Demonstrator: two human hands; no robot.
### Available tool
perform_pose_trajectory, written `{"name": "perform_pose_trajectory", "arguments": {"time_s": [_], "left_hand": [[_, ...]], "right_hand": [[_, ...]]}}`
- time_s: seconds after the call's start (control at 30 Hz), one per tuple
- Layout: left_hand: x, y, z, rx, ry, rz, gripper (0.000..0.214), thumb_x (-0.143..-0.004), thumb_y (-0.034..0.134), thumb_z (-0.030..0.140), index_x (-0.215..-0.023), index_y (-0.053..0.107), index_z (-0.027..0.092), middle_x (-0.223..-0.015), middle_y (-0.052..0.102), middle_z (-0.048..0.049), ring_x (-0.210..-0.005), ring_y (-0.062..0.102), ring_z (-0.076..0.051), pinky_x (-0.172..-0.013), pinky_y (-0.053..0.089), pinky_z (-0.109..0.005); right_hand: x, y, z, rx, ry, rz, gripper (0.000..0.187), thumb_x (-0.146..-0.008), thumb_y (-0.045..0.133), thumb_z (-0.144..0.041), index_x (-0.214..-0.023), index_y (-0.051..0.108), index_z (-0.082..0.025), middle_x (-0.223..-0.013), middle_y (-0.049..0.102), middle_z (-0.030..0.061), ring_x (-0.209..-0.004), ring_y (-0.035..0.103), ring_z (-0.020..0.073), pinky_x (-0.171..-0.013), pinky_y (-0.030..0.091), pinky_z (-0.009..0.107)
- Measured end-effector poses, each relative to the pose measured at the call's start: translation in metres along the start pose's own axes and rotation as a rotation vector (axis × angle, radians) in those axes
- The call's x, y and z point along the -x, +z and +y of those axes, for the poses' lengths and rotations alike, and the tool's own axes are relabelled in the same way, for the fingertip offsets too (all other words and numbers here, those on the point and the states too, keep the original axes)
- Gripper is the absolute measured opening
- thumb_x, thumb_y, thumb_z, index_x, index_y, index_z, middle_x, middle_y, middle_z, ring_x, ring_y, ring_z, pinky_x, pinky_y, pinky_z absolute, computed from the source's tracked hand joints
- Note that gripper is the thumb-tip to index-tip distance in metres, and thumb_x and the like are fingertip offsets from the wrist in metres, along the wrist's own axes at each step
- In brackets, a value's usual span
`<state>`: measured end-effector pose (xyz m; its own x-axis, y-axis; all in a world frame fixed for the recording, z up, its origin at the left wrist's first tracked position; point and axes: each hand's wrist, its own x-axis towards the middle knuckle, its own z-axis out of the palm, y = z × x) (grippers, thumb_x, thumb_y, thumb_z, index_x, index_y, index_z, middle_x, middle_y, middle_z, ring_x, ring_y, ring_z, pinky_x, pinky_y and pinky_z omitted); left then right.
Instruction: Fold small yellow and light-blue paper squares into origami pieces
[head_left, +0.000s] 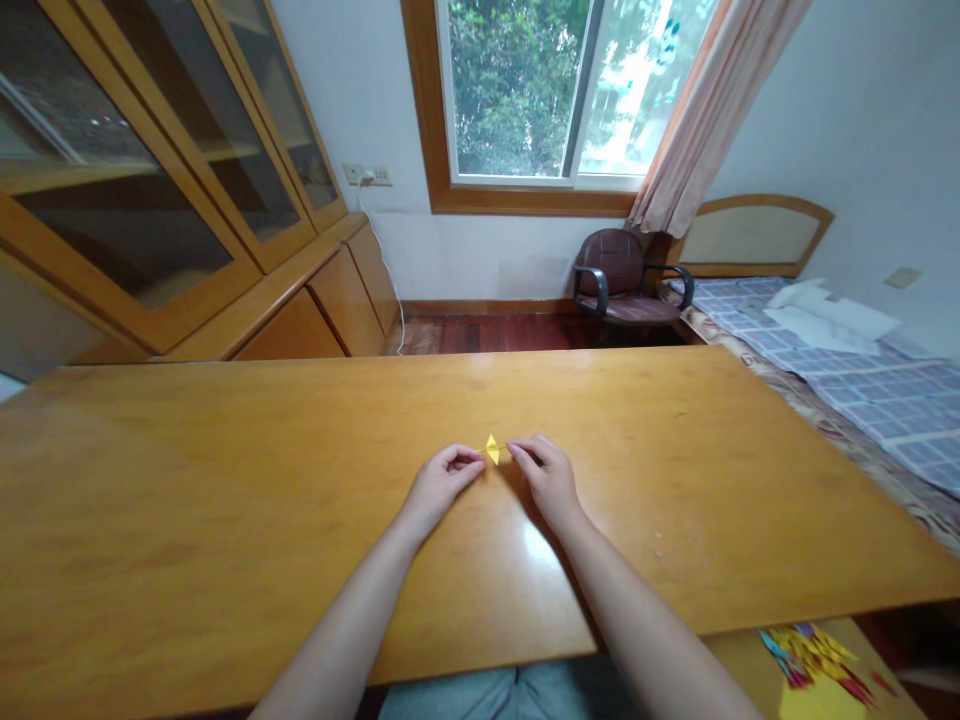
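Note:
A small yellow folded paper piece (492, 449) is stretched between my two hands, just over the middle of the wooden table (225, 500). Its centre flares into a pointed diamond shape, with thin ends running out to either side. My left hand (444, 480) pinches the left end between thumb and fingertips. On the other side, my right hand (547, 478) pinches the right end the same way. The fingertips cover the outermost tips of the paper.
Tiny pale scraps (658, 545) lie on the table to the right. Below the table's front right edge is a lower surface (739, 660) with a pile of yellow, red and blue folded pieces (814, 655). Beyond stand a chair (611, 270), a bed (862, 370) and a glass-door cabinet (247, 250).

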<state>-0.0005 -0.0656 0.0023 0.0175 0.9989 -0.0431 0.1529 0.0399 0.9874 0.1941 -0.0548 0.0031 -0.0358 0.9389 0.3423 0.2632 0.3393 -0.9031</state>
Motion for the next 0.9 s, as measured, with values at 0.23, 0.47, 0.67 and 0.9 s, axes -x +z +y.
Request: {"name": "perform_pose_trajectory", "arguments": {"time_s": [0.23,0.47,0.67,0.9], "left_hand": [[-0.003,0.006,-0.001,0.12,0.014,0.072,0.025,-0.072,0.073,0.039,-0.084,0.066,0.018,-0.078,0.067,-0.0019,-0.073,0.062,-0.017,-0.07,0.048,-0.027],[-0.015,0.016,0.002,0.194,-0.009,-0.006,0.026,-0.07,0.075,0.037,-0.084,0.065,0.018,-0.074,0.065,0.0002,-0.067,0.059,-0.015,-0.065,0.047,-0.025],[-0.021,0.02,0.002,0.19,0.014,-0.013,0.025,-0.07,0.074,0.037,-0.082,0.063,0.017,-0.068,0.063,0.001,-0.062,0.058,-0.014,-0.06,0.046,-0.024],[-0.017,0.016,0.001,0.146,0.066,-0.02,0.022,-0.074,0.072,0.036,-0.083,0.063,0.018,-0.068,0.063,0.0009,-0.063,0.059,-0.015,-0.062,0.047,-0.025]], "right_hand": [[0.0,0.001,0.003,-0.004,-0.002,0.017,0.016,-0.089,0.063,-0.033,-0.087,0.076,-0.024,-0.079,0.07,0.003,-0.075,0.063,0.0183,-0.071,0.047,0.03],[-0.002,0.001,0.005,-0.001,0.019,0.054,0.019,-0.089,0.061,-0.035,-0.087,0.076,-0.024,-0.081,0.071,0.0041,-0.078,0.064,0.0193,-0.073,0.048,0.031],[-0.004,-0.001,0.003,-0.018,0.029,0.084,0.018,-0.089,0.062,-0.035,-0.086,0.076,-0.024,-0.08,0.07,0.0036,-0.077,0.063,0.0191,-0.072,0.048,0.031],[-0.003,0.0,0.001,-0.008,0.014,0.073,0.015,-0.088,0.064,-0.032,-0.086,0.075,-0.024,-0.082,0.071,0.0037,-0.078,0.064,0.019,-0.073,0.047,0.031]]}}
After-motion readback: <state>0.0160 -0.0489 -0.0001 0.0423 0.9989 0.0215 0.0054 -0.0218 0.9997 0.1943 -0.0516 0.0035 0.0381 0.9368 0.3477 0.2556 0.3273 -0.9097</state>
